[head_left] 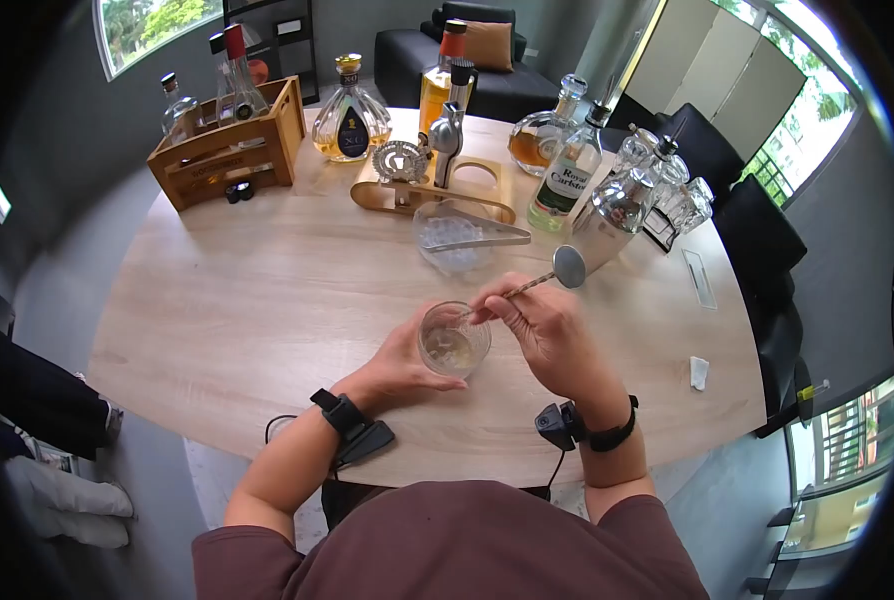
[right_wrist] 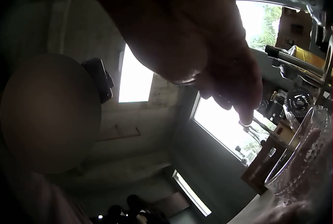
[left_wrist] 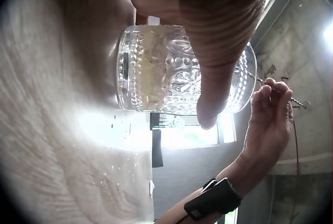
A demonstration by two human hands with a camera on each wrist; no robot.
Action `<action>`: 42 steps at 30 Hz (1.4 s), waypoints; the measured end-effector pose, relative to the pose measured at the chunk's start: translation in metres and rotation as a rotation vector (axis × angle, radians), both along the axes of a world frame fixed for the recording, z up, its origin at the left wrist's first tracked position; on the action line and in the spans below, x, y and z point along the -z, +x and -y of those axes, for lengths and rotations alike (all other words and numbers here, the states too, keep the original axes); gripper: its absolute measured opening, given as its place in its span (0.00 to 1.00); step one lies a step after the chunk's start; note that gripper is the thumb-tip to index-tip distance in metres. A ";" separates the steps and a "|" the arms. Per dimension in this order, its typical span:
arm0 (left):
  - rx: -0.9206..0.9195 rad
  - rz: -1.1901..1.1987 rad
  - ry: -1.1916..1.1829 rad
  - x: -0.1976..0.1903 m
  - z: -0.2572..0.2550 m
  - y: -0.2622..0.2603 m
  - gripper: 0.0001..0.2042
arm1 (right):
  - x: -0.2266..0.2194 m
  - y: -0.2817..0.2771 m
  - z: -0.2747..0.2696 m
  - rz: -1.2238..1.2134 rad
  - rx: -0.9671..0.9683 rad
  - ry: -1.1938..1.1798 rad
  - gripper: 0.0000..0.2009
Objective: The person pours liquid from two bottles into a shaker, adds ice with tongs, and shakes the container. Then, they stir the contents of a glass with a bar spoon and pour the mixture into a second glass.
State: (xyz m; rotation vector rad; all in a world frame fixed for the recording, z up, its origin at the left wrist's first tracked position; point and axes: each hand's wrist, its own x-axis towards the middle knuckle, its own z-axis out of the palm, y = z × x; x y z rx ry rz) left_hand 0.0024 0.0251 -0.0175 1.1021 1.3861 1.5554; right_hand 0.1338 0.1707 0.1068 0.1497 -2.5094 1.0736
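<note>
A patterned clear glass (head_left: 454,345) stands on the table near its front edge, with some pale liquid low inside. My left hand (head_left: 407,357) grips it from the left; the left wrist view shows the thumb lying across the glass (left_wrist: 171,78). Above the rim, my right hand (head_left: 547,335) pinches a twisted bar spoon (head_left: 530,287) whose round disc end points up and right. The spoon's lower end reaches into the glass. In the right wrist view, my right hand (right_wrist: 208,52) is dark, beside the glass (right_wrist: 302,166).
Beyond the glass are an ice bowl (head_left: 452,255) with tongs (head_left: 477,240) across it and a wooden stand (head_left: 387,198) with bar tools. Several bottles stand at the back and right, a wooden crate (head_left: 227,160) back left. Crumpled white tissue (head_left: 699,373) lies at the right.
</note>
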 end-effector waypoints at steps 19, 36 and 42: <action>-0.031 -0.062 0.062 0.015 -0.004 -0.003 0.49 | 0.003 -0.001 -0.004 -0.060 0.054 0.038 0.08; -0.006 -0.027 -0.003 0.000 0.000 0.000 0.50 | -0.002 0.001 -0.001 0.017 -0.068 -0.027 0.04; -0.026 -0.050 0.027 0.008 -0.001 -0.002 0.49 | -0.006 0.006 -0.001 0.078 -0.038 0.105 0.04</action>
